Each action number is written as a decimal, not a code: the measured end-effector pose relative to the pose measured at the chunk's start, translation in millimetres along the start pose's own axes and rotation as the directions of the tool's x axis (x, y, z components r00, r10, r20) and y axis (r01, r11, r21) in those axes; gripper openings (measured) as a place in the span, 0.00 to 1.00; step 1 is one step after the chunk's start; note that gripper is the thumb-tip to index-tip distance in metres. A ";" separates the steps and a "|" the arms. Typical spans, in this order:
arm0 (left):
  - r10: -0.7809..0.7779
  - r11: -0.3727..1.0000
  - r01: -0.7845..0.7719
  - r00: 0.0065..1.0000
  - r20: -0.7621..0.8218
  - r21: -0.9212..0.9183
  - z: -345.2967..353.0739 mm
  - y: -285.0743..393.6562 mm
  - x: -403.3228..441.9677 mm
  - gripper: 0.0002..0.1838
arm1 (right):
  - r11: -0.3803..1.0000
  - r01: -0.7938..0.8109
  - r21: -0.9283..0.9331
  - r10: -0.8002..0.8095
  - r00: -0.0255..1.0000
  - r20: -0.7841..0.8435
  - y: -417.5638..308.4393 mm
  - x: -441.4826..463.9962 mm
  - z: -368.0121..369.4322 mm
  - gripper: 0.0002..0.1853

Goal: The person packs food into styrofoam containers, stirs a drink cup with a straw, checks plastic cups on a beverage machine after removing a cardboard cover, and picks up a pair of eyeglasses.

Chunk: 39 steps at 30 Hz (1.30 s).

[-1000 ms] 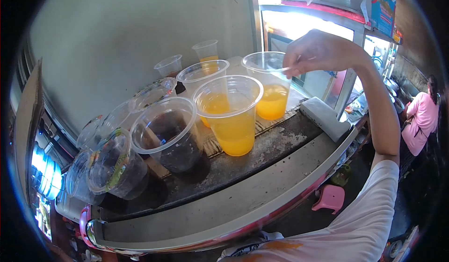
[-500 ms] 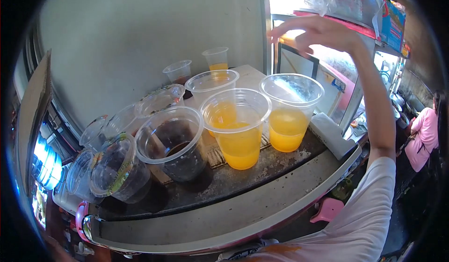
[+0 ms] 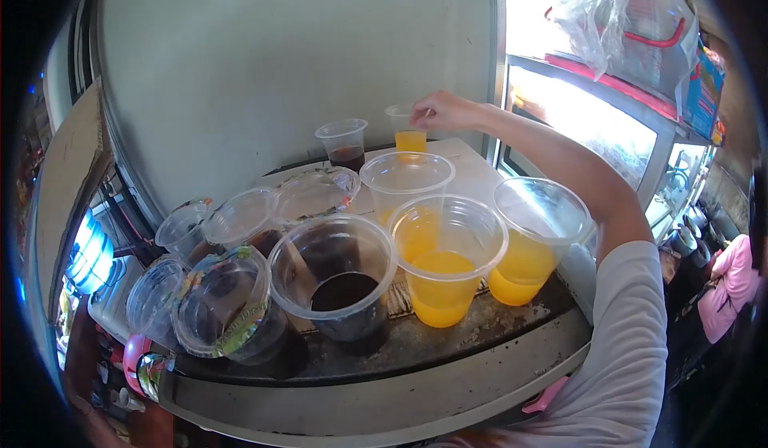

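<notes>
My right hand [image 3: 438,112] reaches to the back of the counter, its fingers closed at the rim of a small cup of orange drink [image 3: 410,141]. Beside that cup stands a small cup of dark drink [image 3: 347,155]. Nearer to me are larger clear cups: an orange-filled cup [image 3: 442,288] at the front, another orange cup [image 3: 522,268] to its right and one behind [image 3: 406,178]. A large cup [image 3: 344,292] holds a little dark liquid. Several cups with printed film tops [image 3: 232,308] are at the left. My left hand is out of view.
A grey counter edge [image 3: 320,404] curves along the front. Cardboard [image 3: 76,168] stands at the left. At the right are a glass case [image 3: 592,120] with a plastic bag [image 3: 608,16] on top, and a person in pink [image 3: 724,288].
My right hand has let go of the front right orange cup, lifted away, and moved back to the small orange cup. The view has shifted, so the cups appear lower.
</notes>
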<state>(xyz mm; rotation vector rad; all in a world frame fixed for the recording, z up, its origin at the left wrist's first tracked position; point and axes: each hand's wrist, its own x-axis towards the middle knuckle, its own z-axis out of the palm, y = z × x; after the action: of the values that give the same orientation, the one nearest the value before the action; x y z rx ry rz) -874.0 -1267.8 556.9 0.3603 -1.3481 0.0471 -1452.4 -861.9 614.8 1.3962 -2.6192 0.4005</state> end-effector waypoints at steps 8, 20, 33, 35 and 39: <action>-0.096 0.994 0.099 0.994 -0.057 0.053 4.8 6.6 -3.9 0.18 | 0.974 -0.130 0.188 0.088 0.973 0.213 -29.1 -65.6 -45.4 0.10; 0.166 0.972 -0.155 0.985 -0.050 0.179 20.2 -3.3 -3.1 0.13 | 0.949 -0.118 0.291 0.018 0.945 0.326 -98.9 -168.3 -83.0 0.09; 0.004 0.982 0.038 0.975 0.224 -0.182 4.0 -98.9 -9.8 0.16 | 0.957 -0.096 0.272 0.015 0.958 0.286 -101.8 -160.3 -109.9 0.18; -0.076 0.933 0.172 0.953 0.292 -0.317 -6.3 -130.2 -14.0 0.19 | 0.988 -0.011 0.157 -0.019 0.982 0.189 -97.8 -139.3 -122.8 0.17; -0.479 0.729 0.544 0.839 0.258 -0.416 12.8 -87.1 -0.2 0.22 | 0.989 -0.039 0.139 0.022 0.992 0.126 -99.2 -70.8 -100.2 0.17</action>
<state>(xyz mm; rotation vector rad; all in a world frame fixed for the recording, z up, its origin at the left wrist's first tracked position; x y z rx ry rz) -865.4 -1353.6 539.2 0.3092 -1.2979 -0.7830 -1330.2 -828.5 708.9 1.4700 -2.7636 0.5294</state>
